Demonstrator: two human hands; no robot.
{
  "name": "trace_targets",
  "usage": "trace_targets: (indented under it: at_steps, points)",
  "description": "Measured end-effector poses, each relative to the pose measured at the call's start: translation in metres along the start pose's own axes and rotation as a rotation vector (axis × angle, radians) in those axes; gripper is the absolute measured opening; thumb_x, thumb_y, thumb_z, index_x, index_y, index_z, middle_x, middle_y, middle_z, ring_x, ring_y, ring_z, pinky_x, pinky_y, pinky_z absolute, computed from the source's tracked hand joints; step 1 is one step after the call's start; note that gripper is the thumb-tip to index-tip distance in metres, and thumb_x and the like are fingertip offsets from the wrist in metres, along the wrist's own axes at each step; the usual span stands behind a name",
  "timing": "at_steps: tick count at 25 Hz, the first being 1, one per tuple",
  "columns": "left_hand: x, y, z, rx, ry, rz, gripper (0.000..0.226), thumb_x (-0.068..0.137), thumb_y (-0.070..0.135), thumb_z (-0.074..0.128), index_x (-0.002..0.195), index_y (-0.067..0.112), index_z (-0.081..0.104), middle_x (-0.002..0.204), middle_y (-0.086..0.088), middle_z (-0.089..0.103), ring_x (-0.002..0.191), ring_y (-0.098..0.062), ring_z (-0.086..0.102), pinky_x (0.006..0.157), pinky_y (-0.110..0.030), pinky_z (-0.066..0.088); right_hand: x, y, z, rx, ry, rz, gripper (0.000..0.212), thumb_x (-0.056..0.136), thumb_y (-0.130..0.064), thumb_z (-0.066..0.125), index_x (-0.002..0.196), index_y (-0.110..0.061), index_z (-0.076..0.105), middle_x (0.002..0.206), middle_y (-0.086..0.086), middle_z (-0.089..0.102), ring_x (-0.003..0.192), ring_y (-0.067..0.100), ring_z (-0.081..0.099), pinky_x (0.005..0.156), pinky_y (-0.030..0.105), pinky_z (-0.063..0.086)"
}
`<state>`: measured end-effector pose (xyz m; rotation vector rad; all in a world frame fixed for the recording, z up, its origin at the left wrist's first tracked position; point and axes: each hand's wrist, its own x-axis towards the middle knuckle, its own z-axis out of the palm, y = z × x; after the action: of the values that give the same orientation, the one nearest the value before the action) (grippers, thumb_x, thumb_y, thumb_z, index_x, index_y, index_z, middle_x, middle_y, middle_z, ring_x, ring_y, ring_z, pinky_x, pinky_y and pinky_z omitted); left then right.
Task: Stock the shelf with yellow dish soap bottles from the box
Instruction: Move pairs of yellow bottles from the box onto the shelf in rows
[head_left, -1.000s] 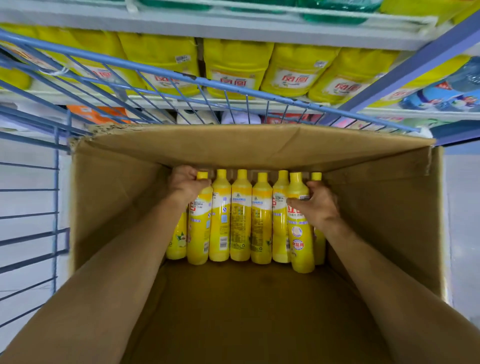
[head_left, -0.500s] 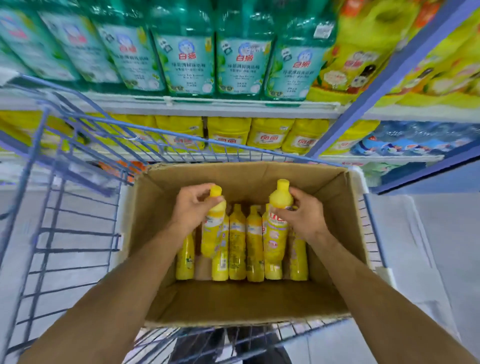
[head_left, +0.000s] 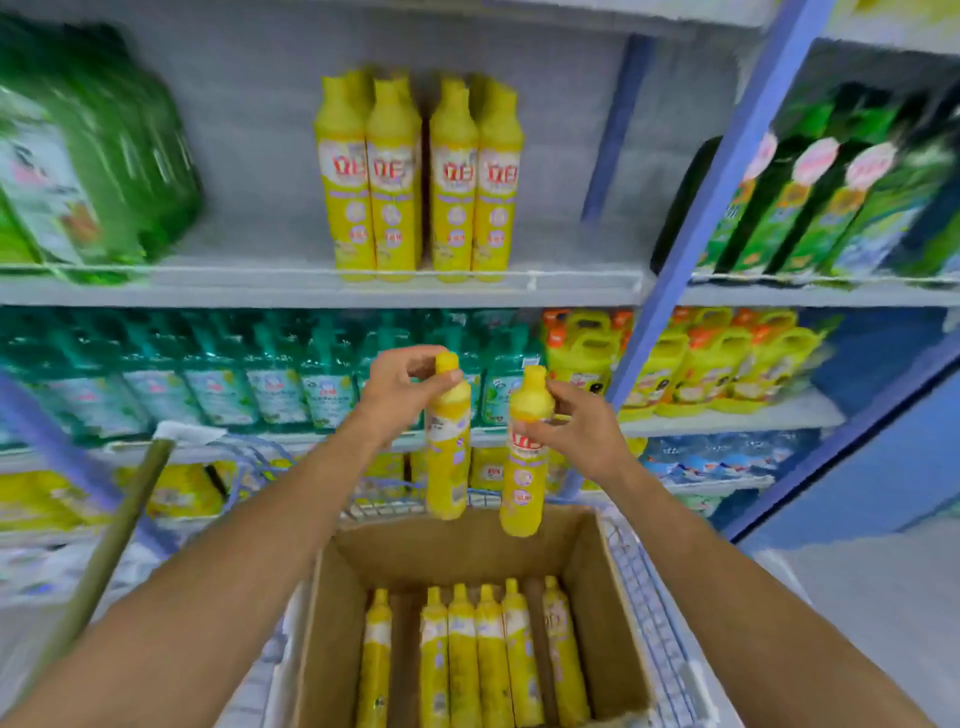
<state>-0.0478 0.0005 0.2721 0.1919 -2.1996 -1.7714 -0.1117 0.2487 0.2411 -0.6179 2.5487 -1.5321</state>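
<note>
— Two bottles are up out of the box, then?

— Yes. The left hand pinches one bottle at the neck just under the cap, fingers curled round it. The right hand has thumb and fingers wrapped round the shoulder of the other bottle. Both hang upright over the box's far rim, below the shelf.

— What can't you make out?

— Plenty (the whole view is smeared). The picture's bottom edge cuts off the box, so the bases of the boxed bottles are lost. The right thumb covers part of its bottle's label. The green packs at upper left are mostly streaks.

— Any writing?

— Red characters on a white patch, on the shelved bottles and on the right hand's bottle. They are too blurred for me to read.

— And the counts?

— Six yellow ones show in the box, in a row with two gaps. Four stand in the shelf's front row, with more caps behind them that I can't count. A wire cart surrounds the box, and teal bottles fill the shelf below.
</note>
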Motion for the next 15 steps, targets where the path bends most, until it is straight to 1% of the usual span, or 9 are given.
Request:
trace_targets:
  at_steps: [1,2,5,7,9,12,15]
  points:
    - [0.011,0.029,-0.003,0.000,-0.004,0.043,0.026,0.085,0.008,0.078,0.110,0.003,0.073,0.104,-0.008,0.075,0.089,-0.004,0.070,0.085,-0.019,0.056,0.008,-0.023,-0.013,0.010,0.019,-0.048,0.047,0.074,-0.024,0.090,0.116,-0.014,0.071,0.103,-0.002,0.077,0.095,0.013,0.071,0.088,0.040,0.059]
    - [0.021,0.060,-0.005,-0.002,-0.013,0.096,0.025,0.085,0.008,0.078,0.110,0.004,0.074,0.104,-0.008,0.075,0.090,-0.003,0.070,0.085,-0.019,0.057,0.018,-0.044,-0.027,0.014,0.038,-0.093,0.048,0.074,-0.026,0.090,0.117,-0.017,0.071,0.103,-0.004,0.077,0.097,0.014,0.072,0.088,0.040,0.060]
    - [0.051,0.131,-0.004,-0.029,-0.026,0.214,0.025,0.086,0.009,0.077,0.110,0.005,0.074,0.107,-0.008,0.076,0.100,-0.016,0.072,0.088,-0.028,0.059,0.045,-0.094,-0.063,0.047,0.074,-0.188,0.045,0.075,-0.030,0.089,0.115,-0.019,0.072,0.102,-0.003,0.077,0.096,0.013,0.073,0.088,0.039,0.060]
    - [0.071,0.167,0.002,-0.054,-0.004,0.270,0.021,0.086,0.010,0.077,0.107,0.009,0.075,0.104,-0.007,0.077,0.098,-0.017,0.073,0.084,-0.029,0.059,0.062,-0.120,-0.087,0.063,0.102,-0.248,0.041,0.075,-0.029,0.089,0.112,-0.018,0.072,0.101,-0.002,0.077,0.097,0.015,0.073,0.089,0.038,0.060]
    - [0.094,0.193,0.012,-0.067,0.042,0.295,0.020,0.085,0.013,0.079,0.104,0.010,0.076,0.102,-0.007,0.077,0.097,-0.019,0.074,0.083,-0.030,0.060,0.082,-0.139,-0.109,0.065,0.111,-0.308,0.039,0.077,-0.026,0.088,0.111,-0.016,0.073,0.101,0.000,0.078,0.099,0.018,0.073,0.089,0.036,0.060]
    - [0.131,0.219,0.032,-0.029,0.098,0.318,0.024,0.082,0.017,0.082,0.103,0.008,0.076,0.098,-0.009,0.077,0.095,-0.020,0.074,0.081,-0.033,0.060,0.120,-0.154,-0.141,0.066,0.099,-0.357,0.040,0.077,-0.021,0.088,0.114,-0.015,0.073,0.102,0.001,0.078,0.099,0.018,0.073,0.089,0.031,0.059]
    - [0.165,0.234,0.054,-0.015,0.146,0.327,0.025,0.081,0.013,0.082,0.103,0.005,0.074,0.097,-0.013,0.077,0.086,-0.014,0.071,0.079,-0.033,0.058,0.159,-0.154,-0.168,0.041,0.100,-0.392,0.039,0.075,-0.022,0.089,0.111,-0.020,0.073,0.102,-0.002,0.078,0.096,0.014,0.074,0.090,0.033,0.060]
